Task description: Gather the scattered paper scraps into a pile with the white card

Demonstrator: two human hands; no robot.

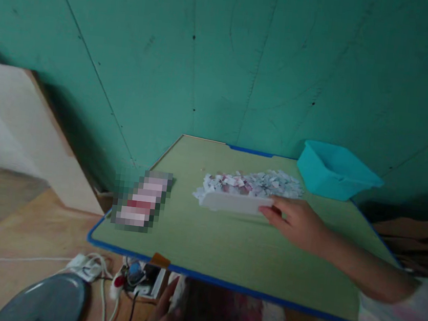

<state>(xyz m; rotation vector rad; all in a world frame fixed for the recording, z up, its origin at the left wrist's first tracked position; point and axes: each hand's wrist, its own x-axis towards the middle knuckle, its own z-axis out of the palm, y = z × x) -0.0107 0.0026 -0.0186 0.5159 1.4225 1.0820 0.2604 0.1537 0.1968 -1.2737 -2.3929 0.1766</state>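
I get a dim feed, left hand [162,315] blurred, shadow behind the leaning board [36,125], pixelated patch [143,200] on the table [203,252].

"How to read the right hand [301,224]?"
"Reaches in from the lower right on a bare forearm [369,273], points leftward, pinches between thumb [274,217] and fingers [284,203]."
"And the left hand [162,317]?"
"Sits low at the bottom of view, angled upward; looks too blurred to tell the grip."
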